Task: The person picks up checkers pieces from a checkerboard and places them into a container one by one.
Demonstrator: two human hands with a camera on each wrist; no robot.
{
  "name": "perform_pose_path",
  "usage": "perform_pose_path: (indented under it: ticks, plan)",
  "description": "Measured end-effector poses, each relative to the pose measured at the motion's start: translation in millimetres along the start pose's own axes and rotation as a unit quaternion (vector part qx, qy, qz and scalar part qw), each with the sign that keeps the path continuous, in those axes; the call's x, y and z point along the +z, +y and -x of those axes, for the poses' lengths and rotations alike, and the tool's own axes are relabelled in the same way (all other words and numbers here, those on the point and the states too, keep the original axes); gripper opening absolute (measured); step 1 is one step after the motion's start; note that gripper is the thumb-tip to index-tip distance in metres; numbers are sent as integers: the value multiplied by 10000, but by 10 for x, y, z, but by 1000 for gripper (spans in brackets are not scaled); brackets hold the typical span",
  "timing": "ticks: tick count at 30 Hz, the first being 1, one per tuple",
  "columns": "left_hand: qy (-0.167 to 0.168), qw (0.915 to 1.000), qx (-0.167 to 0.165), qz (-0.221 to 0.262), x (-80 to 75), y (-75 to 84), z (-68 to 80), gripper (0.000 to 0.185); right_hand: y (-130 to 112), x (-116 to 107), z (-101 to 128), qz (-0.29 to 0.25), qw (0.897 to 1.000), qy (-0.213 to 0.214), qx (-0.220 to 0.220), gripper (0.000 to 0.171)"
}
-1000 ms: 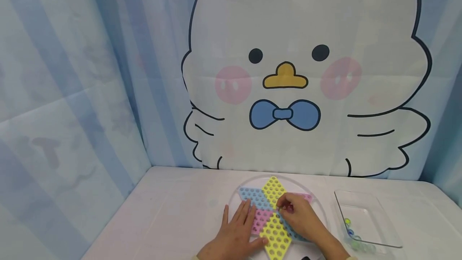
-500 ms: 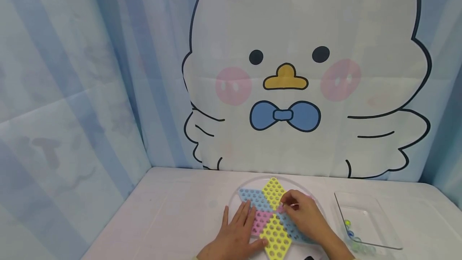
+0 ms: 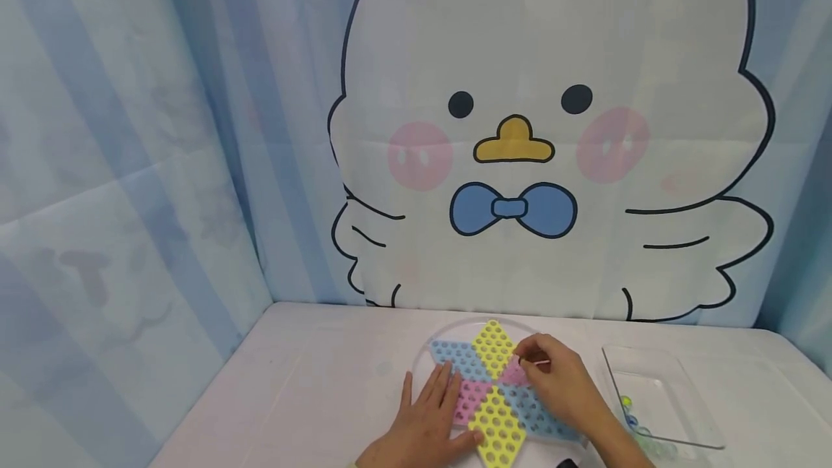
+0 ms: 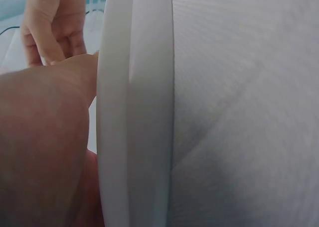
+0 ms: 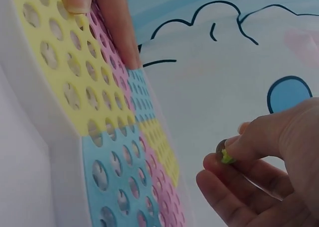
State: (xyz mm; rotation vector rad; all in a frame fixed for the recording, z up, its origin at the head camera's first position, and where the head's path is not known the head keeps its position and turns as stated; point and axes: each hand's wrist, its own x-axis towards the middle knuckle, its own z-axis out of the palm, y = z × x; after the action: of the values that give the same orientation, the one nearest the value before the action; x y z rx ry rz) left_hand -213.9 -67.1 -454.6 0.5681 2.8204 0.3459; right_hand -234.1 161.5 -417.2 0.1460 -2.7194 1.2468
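Note:
In the head view a round clear-rimmed game board (image 3: 497, 425) shows a six-part star of yellow, blue and pink sections with holes. My left hand (image 3: 424, 421) rests with spread, straight fingers on the board's left side. Over the right pink section, my right hand (image 3: 564, 385) has its fingers bent together. The right wrist view shows a glass marble (image 5: 227, 156) with green-yellow inside, pinched between thumb and fingers of that hand, apart from the board's surface. In the left wrist view, the pale board edge (image 4: 113, 117) hides most of the left hand.
Right of the board stands a clear plastic box (image 3: 682, 403) with several marbles (image 3: 632, 421) along its left side. A small black object (image 3: 567, 464) shows at the bottom edge. Behind the white table (image 3: 312, 381) hangs a cartoon-printed curtain (image 3: 520, 266).
My right hand has moved to the right and slightly up from near the star's centre, uncovering more of the pink and blue sections. My left hand stays in place.

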Motion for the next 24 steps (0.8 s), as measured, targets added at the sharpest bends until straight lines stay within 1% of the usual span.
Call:
perform_pose_path:
  ticks: [5, 8, 17, 24]
  plan:
    - [28, 10000, 32, -27, 4, 0, 5, 97, 20, -140, 22, 82, 9995, 231, -213, 14]
    - [38, 10000, 46, -19, -8, -2, 16, 96, 44, -217, 26, 169, 9990, 313, -268, 15]
    - [-2, 10000, 5, 32, 17, -25, -6, 97, 118, -381, 80, 409, 9960, 578, -545, 13]
    - [161, 9998, 93, 41, 32, -10, 10, 96, 197, -502, 126, 655, 9945, 673, -468, 17]
